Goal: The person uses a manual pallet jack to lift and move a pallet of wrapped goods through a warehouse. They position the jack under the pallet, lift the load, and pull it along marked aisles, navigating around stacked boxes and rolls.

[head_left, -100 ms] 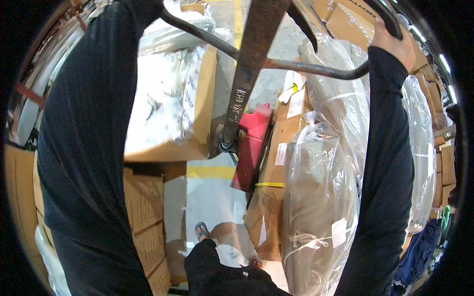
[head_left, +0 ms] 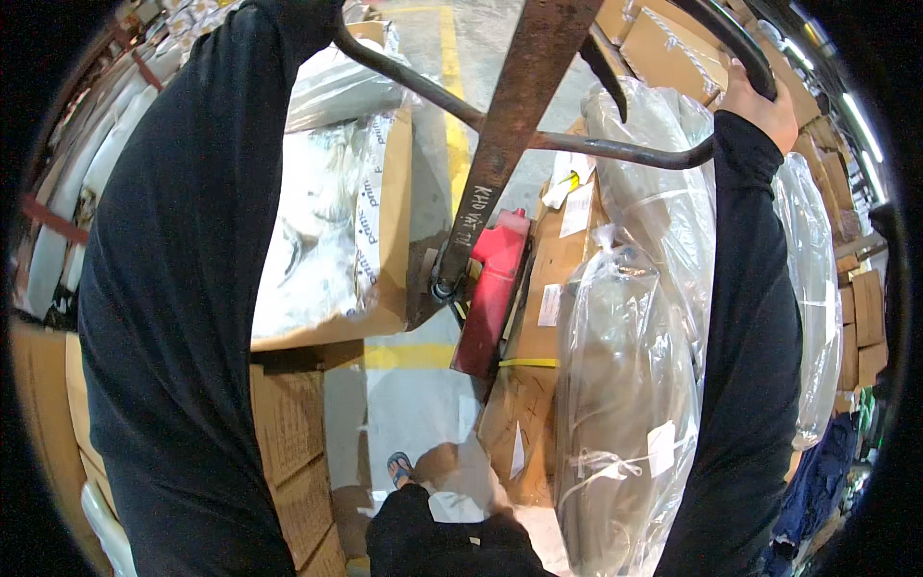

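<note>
My right hand (head_left: 762,113) is closed around the right side of the looped pallet jack handle (head_left: 625,152), which is dark, worn metal. My left sleeve (head_left: 173,260) reaches up to the handle's left side, but that hand itself does not show. From the handle, a rusty shaft (head_left: 500,120) with white hand-marked lettering slopes down to a pivot by the floor. A dark curved lever (head_left: 606,77) hangs beside the shaft. Just right of the shaft's lower end sits the red pallet jack body (head_left: 495,298).
Left stands an open carton (head_left: 389,231) of plastic-wrapped goods, with stacked cartons (head_left: 293,413) nearer me. Long bundles in clear plastic (head_left: 625,385) lie on the right beside a long cardboard box (head_left: 529,423). A yellow line (head_left: 409,357) crosses the grey floor, where my sandalled foot (head_left: 399,468) shows.
The handle and shaft have shifted slightly right in view, and the open carton sits a little lower. One of my feet, visible before, is now hidden. My right hand keeps its hold.
</note>
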`<state>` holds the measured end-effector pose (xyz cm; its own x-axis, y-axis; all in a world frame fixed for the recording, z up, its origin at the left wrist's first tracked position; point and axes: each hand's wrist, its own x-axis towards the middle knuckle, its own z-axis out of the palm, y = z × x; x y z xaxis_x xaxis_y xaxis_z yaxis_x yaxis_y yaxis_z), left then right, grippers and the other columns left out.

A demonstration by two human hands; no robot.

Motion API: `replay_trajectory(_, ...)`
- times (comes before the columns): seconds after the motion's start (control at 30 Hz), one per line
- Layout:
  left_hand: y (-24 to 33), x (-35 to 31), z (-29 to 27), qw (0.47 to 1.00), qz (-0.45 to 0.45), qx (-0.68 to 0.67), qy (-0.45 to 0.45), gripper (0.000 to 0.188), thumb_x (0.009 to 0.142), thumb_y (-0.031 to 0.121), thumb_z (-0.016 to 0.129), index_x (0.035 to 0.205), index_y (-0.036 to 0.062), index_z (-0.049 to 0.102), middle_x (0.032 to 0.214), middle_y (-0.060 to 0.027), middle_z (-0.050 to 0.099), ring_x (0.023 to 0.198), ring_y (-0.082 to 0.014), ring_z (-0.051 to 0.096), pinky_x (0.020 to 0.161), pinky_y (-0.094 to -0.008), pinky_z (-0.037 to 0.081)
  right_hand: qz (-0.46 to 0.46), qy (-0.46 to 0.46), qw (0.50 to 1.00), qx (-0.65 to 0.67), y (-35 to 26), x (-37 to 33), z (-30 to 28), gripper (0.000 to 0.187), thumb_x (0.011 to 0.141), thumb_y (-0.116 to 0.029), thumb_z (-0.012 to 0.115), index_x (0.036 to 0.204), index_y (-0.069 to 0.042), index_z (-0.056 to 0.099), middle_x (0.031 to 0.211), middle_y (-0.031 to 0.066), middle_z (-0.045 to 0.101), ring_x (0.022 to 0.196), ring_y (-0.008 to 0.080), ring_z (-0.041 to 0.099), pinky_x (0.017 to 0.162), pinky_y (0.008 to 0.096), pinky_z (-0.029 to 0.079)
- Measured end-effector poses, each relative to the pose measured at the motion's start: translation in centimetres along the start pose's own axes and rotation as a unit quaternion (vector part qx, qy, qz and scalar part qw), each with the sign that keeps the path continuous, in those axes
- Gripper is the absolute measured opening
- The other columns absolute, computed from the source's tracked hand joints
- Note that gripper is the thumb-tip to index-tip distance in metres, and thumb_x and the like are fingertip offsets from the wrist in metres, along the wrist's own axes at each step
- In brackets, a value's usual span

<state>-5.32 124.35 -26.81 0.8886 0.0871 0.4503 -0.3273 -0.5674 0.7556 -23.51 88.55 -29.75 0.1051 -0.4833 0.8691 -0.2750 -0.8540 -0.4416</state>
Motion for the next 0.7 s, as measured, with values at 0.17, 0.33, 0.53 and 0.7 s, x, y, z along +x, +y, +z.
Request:
replay_trajectory(0.17, -0.8, 8.9, 6.1, 0.999, -0.024, -0.025, -0.014, 0.016, 0.076, 0.009, 0.061, 0.071, -0.0055, 0.063, 0.057, -0.0162, 0.061, 0.047, -0.0223, 0.060, 0.042, -0.0345, 0.046, 0.009, 0.000, 0.996, -0.086, 1.0, 2.9, 10.0, 0.042, 0.067, -0.045, 0.069, 0.083, -0.007, 0.070, 0.075, 0.0140, 0.068, 0.078, 0.0299, 0.066, 0.075, 0.0372, 0.050)
replay_trajectory(0.33, -1.7, 16.9, 11.5, 0.998, 0.022, -0.052, -0.007, 0.028, 0.080, 0.014, 0.060, 0.093, -0.0098, 0.060, 0.065, -0.0167, 0.061, 0.047, -0.0239, 0.059, 0.041, -0.0355, 0.047, -0.060, -0.071, 0.993, -0.071, 1.7, 7.0, 18.9, 0.048, 0.068, -0.049, 0.065, 0.092, -0.008, 0.069, 0.083, 0.0187, 0.067, 0.083, 0.0350, 0.065, 0.075, 0.0384, 0.050)
replay_trajectory(0.53, 1.7, 24.1, 15.5, 0.999, -0.027, -0.013, 0.017, 0.016, 0.079, 0.008, 0.061, 0.086, -0.0063, 0.060, 0.061, -0.0152, 0.060, 0.046, -0.0219, 0.059, 0.039, -0.0345, 0.047, -0.163, 0.080, 0.975, 0.126, -0.3, 12.0, 27.0, 0.020, 0.071, -0.017, 0.068, 0.088, -0.006, 0.067, 0.079, 0.0178, 0.066, 0.075, 0.0301, 0.066, 0.068, 0.0359, 0.050)
replay_trajectory(0.7, 1.0, 31.4, 19.2, 0.994, -0.090, -0.050, 0.043, 0.025, 0.079, 0.015, 0.066, 0.078, -0.0090, 0.061, 0.060, -0.0141, 0.061, 0.045, -0.0221, 0.058, 0.040, -0.0339, 0.048, -0.068, 0.000, 0.993, 0.099, -1.8, 16.2, 34.0, 0.013, 0.071, -0.016, 0.067, 0.080, -0.007, 0.064, 0.070, 0.0176, 0.063, 0.068, 0.0336, 0.063, 0.063, 0.0377, 0.049)
